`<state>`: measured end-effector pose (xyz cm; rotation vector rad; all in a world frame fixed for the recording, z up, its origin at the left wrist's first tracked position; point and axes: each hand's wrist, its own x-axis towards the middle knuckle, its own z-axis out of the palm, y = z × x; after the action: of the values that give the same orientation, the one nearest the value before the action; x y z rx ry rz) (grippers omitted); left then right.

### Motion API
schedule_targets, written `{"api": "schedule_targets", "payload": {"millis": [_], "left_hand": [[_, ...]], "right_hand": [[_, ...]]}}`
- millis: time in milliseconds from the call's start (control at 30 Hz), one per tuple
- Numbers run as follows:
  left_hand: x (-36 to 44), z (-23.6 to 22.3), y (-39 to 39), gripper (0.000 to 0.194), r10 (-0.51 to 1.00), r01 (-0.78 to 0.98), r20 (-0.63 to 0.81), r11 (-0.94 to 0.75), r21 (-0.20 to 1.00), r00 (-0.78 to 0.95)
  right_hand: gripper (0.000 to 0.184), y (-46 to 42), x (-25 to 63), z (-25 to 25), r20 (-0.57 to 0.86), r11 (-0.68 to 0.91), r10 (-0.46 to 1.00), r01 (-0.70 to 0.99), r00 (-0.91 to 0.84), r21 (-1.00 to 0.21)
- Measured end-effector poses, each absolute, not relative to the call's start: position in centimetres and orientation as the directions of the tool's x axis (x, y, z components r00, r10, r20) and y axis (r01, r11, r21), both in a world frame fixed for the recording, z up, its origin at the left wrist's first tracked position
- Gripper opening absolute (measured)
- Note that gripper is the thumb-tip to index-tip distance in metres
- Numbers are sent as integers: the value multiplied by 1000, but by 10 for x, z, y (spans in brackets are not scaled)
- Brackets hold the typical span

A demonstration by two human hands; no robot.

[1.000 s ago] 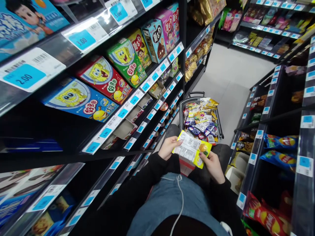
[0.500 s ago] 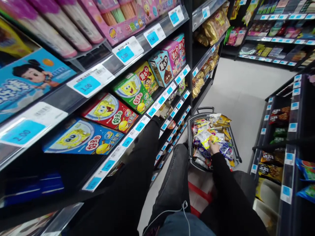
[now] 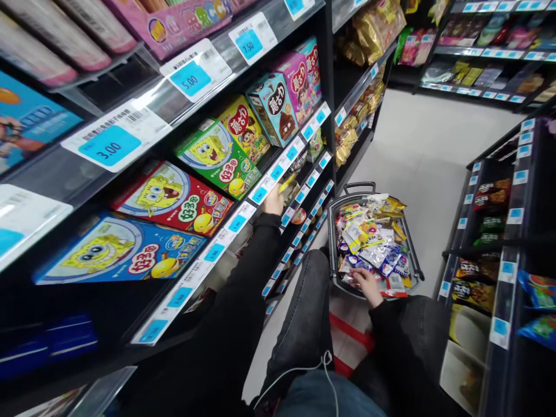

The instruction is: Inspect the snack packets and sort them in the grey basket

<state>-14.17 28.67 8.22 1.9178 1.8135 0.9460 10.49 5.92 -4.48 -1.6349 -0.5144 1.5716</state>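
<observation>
A black shopping basket (image 3: 333, 243) full of small snack packets stands on the floor beyond my knees. Over its near edge is my right hand (image 3: 366, 284), fingers apart and partly bent, holding nothing visible. A yellow-and-white snack packet (image 3: 364, 234) lies on top of the pile, farther in. To the left, my left hand (image 3: 273, 201) is at the shelf's front edge, just under the price strip. Its fingers are closed on a small yellow packet (image 3: 285, 185), partly hidden by the shelf and fingers.
Blue (image 3: 117, 249), red (image 3: 174, 197) and green (image 3: 219, 156) cartoon snack boxes lie on the shelf above my left hand. Light blue (image 3: 273, 107) and pink boxes stand farther along. Another shelf rack (image 3: 508, 272) borders the aisle on the right. Pale floor (image 3: 417, 150) stretches ahead.
My right hand has let go of the yellow-and-white packet and drawn back toward the basket's near edge. My left hand has come out from under the shelf edge, with a yellow packet showing.
</observation>
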Motion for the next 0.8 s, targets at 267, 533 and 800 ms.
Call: {"api": "schedule_targets", "payload": {"millis": [267,533,800], "left_hand": [[-95,72,153,19,622,658,544,-736,160,564],[-56,143,18,15,490,335,649,-872,357,582],[-86,207,-3,79,831,-62,24,12,998,555]], "right_hand": [[48,44,67,79,-447,-402,890,-617,-89,-677],[26,-10,71,147,-280,-64,924,-617,260,-784],[32,-55,115,186,-268,-307,951,-538,-152,-785]]}}
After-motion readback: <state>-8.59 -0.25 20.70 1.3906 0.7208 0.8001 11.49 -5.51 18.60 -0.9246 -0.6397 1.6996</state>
